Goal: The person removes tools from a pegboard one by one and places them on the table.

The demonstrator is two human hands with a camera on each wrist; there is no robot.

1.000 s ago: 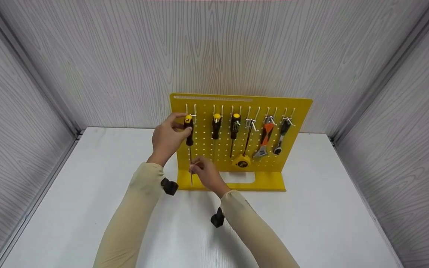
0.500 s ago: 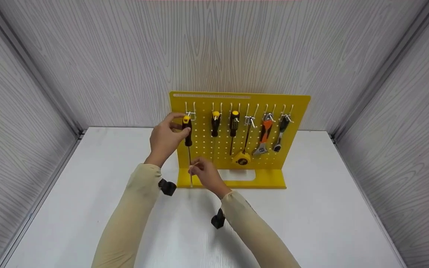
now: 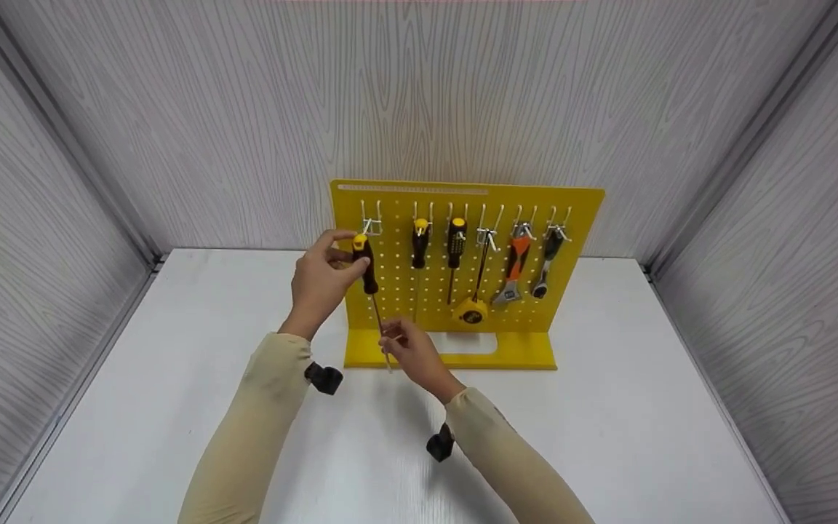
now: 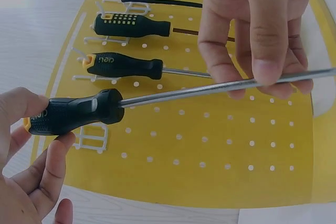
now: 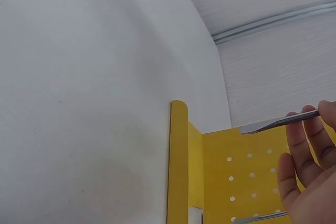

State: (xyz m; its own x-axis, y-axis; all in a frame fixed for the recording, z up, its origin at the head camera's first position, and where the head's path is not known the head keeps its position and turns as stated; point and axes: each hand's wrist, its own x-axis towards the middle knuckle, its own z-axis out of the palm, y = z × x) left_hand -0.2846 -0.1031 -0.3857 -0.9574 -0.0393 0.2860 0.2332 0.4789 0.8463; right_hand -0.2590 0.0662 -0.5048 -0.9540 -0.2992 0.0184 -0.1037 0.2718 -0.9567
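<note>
A flathead screwdriver (image 4: 73,114) with a black and yellow handle is held by both hands in front of the yellow pegboard (image 3: 390,291). My left hand (image 3: 318,282) grips its handle near the yellow end, thumb on one side and fingers on the other. Lower down, my right hand (image 3: 415,355) pinches the steel shaft between thumb and fingers, the flat tip sticking out past them in the right wrist view. The leftmost hook (image 3: 371,225) stands just behind and above the handle, with the screwdriver off it. The shaft tilts, tip toward the right.
On the other hooks hang two screwdrivers (image 3: 420,244) (image 3: 456,244), a yellow tape measure (image 3: 472,313), an adjustable wrench with orange grip (image 3: 518,258) and a ratchet wrench (image 3: 548,258). The pegboard's base stands on a white table (image 3: 593,437) with wood-grain walls around it.
The screwdriver has come away from the leftmost hook, lower and toward me. Its shaft has tilted, the tip shifting right, as my right hand moved right and down.
</note>
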